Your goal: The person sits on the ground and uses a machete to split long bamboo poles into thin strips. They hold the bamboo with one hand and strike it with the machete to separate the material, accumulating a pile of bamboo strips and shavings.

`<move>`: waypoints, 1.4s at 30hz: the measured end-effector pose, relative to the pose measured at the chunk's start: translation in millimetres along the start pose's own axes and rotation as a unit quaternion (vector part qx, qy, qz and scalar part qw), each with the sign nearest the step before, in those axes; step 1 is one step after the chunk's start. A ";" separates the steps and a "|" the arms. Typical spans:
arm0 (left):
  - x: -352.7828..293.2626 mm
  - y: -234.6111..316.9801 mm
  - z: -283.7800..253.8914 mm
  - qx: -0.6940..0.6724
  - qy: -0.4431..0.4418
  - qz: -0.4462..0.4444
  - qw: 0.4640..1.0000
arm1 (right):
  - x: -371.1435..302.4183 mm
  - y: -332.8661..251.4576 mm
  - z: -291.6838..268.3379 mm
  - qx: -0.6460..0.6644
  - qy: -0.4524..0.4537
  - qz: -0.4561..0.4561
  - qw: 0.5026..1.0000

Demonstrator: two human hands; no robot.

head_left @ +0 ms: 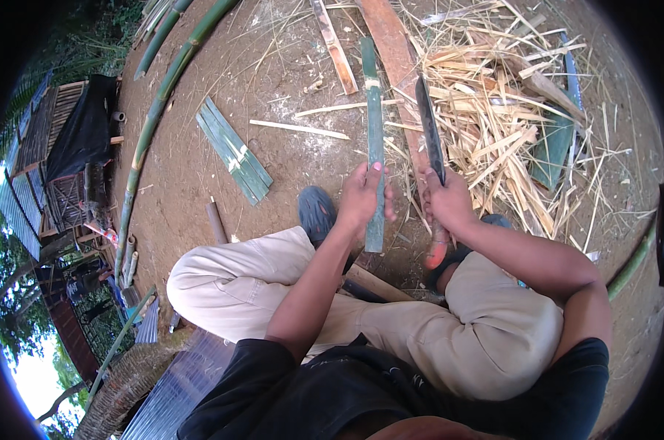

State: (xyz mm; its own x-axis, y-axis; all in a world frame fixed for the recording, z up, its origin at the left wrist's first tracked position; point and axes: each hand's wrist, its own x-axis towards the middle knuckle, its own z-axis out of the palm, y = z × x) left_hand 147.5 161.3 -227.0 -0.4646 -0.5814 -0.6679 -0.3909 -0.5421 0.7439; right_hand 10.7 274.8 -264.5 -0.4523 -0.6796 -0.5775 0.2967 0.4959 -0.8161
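Note:
My left hand (pixel 363 196) is closed round the lower part of a green bamboo slat (pixel 374 125), which points away from me and has a pale node band near its far end. In my right hand (pixel 448 201) is a machete, gripped by its handle, with its dark blade (pixel 427 121) pointing away. The handle's orange-red butt (pixel 436 253) sticks out below the hand. Blade and slat are apart, roughly side by side. A reddish-brown wooden board (pixel 391 40) lies on the ground beyond and between them.
A heap of pale bamboo shavings (pixel 486 125) covers the ground at the right. Several cut green slats (pixel 234 150) lie side by side at the left. A long bamboo pole (pixel 156 110) runs along the far left. Another split piece (pixel 335 48) lies ahead, and a shed (pixel 68 132) stands at left.

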 end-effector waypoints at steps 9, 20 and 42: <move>-56.5 -0.4 -1.5 -0.063 0.009 -0.061 0.996 | -22.5 -18.4 -17.4 -0.402 -0.154 -0.305 0.849; -109.2 -1.9 -17.4 -0.021 -0.074 -0.112 0.991 | -44.7 -44.2 -7.6 -0.508 -0.207 -0.443 0.709; -118.1 2.0 -10.3 -0.002 -0.006 -0.109 0.994 | 30.5 -50.6 -24.6 -0.624 -0.166 -0.249 0.722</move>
State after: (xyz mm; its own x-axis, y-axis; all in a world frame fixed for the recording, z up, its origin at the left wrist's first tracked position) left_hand 209.8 222.6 -146.9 -0.3783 -0.4428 -0.8129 -0.4798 -0.6572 0.5813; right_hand -38.8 242.3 -240.3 0.0461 -0.9311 -0.3618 -0.9158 0.1052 -0.3875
